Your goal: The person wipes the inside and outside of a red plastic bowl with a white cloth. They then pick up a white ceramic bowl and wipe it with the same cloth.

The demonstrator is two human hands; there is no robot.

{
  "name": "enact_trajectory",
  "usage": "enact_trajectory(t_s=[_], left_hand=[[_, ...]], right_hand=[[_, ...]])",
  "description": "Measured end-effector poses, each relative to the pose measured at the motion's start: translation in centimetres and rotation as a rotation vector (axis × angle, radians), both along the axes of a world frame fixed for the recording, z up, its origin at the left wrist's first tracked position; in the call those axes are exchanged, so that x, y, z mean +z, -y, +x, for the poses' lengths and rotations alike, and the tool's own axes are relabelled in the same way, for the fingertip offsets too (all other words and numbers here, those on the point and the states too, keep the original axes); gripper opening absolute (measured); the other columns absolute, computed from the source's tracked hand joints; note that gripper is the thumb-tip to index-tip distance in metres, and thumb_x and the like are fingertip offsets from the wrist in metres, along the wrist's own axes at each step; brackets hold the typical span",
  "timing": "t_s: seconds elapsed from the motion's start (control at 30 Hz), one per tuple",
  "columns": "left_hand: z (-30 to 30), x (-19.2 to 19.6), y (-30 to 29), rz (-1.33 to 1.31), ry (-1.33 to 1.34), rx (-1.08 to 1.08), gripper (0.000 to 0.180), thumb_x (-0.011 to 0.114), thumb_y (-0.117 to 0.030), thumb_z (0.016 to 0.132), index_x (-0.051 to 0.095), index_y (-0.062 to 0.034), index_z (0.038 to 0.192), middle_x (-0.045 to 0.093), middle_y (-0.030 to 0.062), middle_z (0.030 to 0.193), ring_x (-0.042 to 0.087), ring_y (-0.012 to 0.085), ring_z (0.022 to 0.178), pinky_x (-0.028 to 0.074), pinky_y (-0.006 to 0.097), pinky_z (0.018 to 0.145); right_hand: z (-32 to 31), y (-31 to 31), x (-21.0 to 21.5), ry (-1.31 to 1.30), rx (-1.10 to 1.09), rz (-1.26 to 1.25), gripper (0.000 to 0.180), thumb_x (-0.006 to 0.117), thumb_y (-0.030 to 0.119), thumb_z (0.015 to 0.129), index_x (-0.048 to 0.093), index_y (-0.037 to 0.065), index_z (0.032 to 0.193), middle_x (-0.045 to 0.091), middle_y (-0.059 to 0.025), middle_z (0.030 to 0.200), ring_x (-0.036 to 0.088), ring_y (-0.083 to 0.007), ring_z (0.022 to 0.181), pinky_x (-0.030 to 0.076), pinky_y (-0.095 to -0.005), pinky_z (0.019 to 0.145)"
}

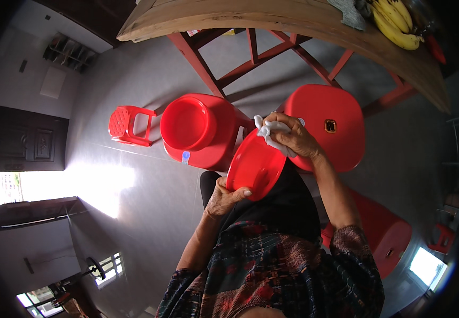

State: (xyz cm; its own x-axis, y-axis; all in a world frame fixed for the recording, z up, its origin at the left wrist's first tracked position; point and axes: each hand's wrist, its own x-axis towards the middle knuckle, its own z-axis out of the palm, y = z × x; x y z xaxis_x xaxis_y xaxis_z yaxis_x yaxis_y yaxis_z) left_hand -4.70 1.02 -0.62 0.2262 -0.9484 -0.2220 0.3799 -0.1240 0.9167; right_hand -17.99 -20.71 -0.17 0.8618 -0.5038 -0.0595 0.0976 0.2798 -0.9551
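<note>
A red plastic basin (255, 165) is tilted over my lap, its inside facing up toward me. My left hand (225, 198) grips its lower left rim, the thumb over the edge and the other fingers mostly hidden behind. At the upper right rim my right hand (294, 139) is closed around a crumpled white cloth (273, 130), which touches the basin's edge. Another red basin (185, 123) rests on a red plastic stool (216, 114) to the left. Just beyond my right hand stands a second red stool (325, 114) with a small hole in its seat.
A wooden table (240, 15) with red legs spans the far side, with bananas (394, 24) and a grey cloth (349, 11) on it. A small red stool (129, 125) stands far left. Another red stool (380, 233) is by my right side. A dark door (22, 137) is at left.
</note>
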Motion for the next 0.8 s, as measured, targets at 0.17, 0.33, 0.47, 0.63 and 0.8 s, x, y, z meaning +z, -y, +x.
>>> enact_trajectory(t_s=[0.17, 0.33, 0.47, 0.63, 0.8], left_hand=[[1.1, 0.8, 0.3, 0.014, 0.041, -0.196, 0.045, 0.082, -0.005, 0.068, 0.063, -0.0007, 0.108, 0.066, -0.0011, 0.096, 0.056, 0.0056, 0.087, 0.047, 0.025, 0.082], [1.7, 3.1, 2.6, 0.063, 0.269, -0.254, 0.043, 0.083, -0.008, 0.068, 0.062, -0.0036, 0.105, 0.066, -0.0008, 0.094, 0.057, 0.006, 0.088, 0.048, 0.026, 0.08], [1.2, 2.6, 1.7, 0.05, 0.324, -0.037, 0.04, 0.084, -0.01, 0.065, 0.064, -0.0014, 0.098, 0.067, 0.0021, 0.093, 0.061, 0.0092, 0.085, 0.051, 0.028, 0.076], [0.3, 3.3, 1.9, 0.025, 0.349, -0.08, 0.034, 0.085, -0.012, 0.067, 0.065, -0.0012, 0.092, 0.067, -0.0004, 0.084, 0.059, 0.0052, 0.077, 0.049, 0.024, 0.072], [0.1, 2.4, 1.1, -0.127, 0.386, -0.01, 0.032, 0.084, -0.008, 0.065, 0.067, 0.0001, 0.091, 0.068, 0.0008, 0.084, 0.061, 0.007, 0.076, 0.049, 0.024, 0.073]], right_hand=[[0.4, 0.2, 2.5, 0.11, 0.099, -0.639, 0.027, 0.072, 0.017, 0.07, 0.058, 0.013, 0.093, 0.055, -0.0022, 0.087, 0.055, -0.0152, 0.086, 0.042, -0.0317, 0.077], [1.4, -4.4, 6.5, 0.058, 0.088, -1.369, 0.035, 0.078, 0.025, 0.062, 0.065, 0.019, 0.094, 0.054, -0.0071, 0.098, 0.051, -0.0233, 0.097, 0.036, -0.044, 0.088], [2.1, -5.8, 6.2, 0.139, -0.05, -1.384, 0.039, 0.081, 0.022, 0.058, 0.066, 0.016, 0.094, 0.052, -0.0095, 0.112, 0.05, -0.029, 0.108, 0.035, -0.0496, 0.094], [1.3, -3.7, 4.0, 0.126, -0.244, -0.812, 0.03, 0.07, 0.016, 0.067, 0.064, 0.012, 0.097, 0.045, -0.0113, 0.118, 0.043, -0.0295, 0.115, 0.035, -0.0417, 0.099], [1.9, -2.1, 1.7, -0.136, -0.388, -0.167, 0.024, 0.059, 0.017, 0.08, 0.061, 0.003, 0.1, 0.052, -0.0073, 0.096, 0.055, -0.0178, 0.091, 0.045, -0.0278, 0.079]])
